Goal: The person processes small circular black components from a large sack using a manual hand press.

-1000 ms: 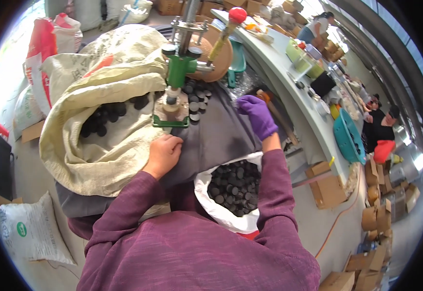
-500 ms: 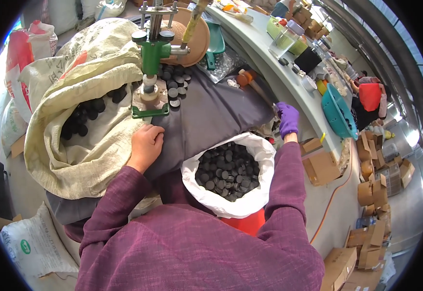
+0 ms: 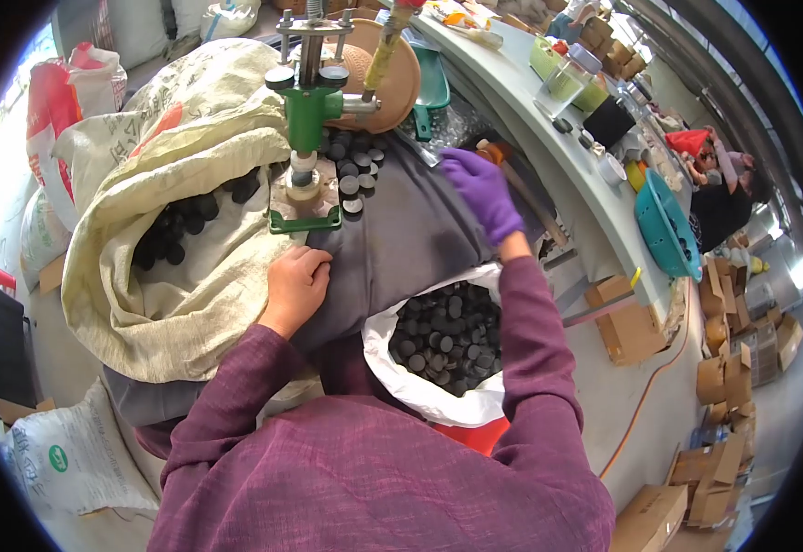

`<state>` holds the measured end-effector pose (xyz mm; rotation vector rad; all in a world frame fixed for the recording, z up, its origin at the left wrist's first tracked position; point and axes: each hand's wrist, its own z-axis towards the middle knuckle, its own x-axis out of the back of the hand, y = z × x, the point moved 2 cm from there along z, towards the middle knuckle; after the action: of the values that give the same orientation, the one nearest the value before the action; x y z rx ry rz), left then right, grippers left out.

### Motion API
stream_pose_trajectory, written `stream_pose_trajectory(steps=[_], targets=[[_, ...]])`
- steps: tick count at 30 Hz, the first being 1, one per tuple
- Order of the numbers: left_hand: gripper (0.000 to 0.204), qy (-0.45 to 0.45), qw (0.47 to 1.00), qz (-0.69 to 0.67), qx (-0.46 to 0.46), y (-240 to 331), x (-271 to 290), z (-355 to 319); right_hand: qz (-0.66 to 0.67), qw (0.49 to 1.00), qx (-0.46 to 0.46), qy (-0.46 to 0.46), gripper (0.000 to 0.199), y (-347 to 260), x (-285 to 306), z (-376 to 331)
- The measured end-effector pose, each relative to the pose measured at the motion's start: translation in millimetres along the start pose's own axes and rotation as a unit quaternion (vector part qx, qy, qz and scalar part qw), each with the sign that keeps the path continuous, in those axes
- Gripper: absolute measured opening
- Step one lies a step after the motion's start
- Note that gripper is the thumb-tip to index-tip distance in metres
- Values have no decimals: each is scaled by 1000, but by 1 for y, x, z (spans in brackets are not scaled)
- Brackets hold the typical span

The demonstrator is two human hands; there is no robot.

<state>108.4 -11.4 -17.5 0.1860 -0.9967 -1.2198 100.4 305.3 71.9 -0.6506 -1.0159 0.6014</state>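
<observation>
My left hand (image 3: pixel 297 287), bare, rests with curled fingers on grey cloth just below the green hand press (image 3: pixel 306 120). Whatever those fingers may hold is hidden. A purple glove covers my right hand (image 3: pixel 486 195), raised over the cloth right of the press. From its fingertips a thin, shiny metal tool (image 3: pixel 427 156) points toward the press; its exact kind is unclear. Black round discs (image 3: pixel 358 170) lie loose beside the press. More fill a white sack (image 3: pixel 385 366) in front of me, partly covered by my right forearm, and an open beige sack (image 3: pixel 98 304) to the left.
An orange-headed hammer (image 3: pixel 523 184) lies partly behind my glove. Beyond it stand a green dustpan (image 3: pixel 432 83) and a brown round basin (image 3: pixel 403 78). A long white table (image 3: pixel 548 152) carries a teal basket (image 3: pixel 664 230). Cardboard boxes (image 3: pixel 636 331) stand at right; another person (image 3: pixel 728 189) is farther off.
My right hand has swung left and inward from the table's edge to over the cloth, with the metal tool in its fingers. My left hand stays below the press. The view has shifted slightly.
</observation>
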Motion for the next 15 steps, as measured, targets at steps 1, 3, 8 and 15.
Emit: stream_pose_trajectory(steps=[1, 3, 8, 15], targets=[[7, 0, 1000, -1, 1, 2, -1, 3, 10, 998, 45, -32, 26, -8, -21, 8], [7, -6, 1000, -2, -2, 4, -3, 5, 50, 992, 83, -79, 26, -21, -65, 27], [7, -6, 1000, -14, -10, 7, -6, 6, -60, 981, 164, -85, 24, -30, -144, 84], [7, -13, 1000, 3, 10, 4, 2, 1, -121, 978, 89, -145, 39, -56, -179, 107]])
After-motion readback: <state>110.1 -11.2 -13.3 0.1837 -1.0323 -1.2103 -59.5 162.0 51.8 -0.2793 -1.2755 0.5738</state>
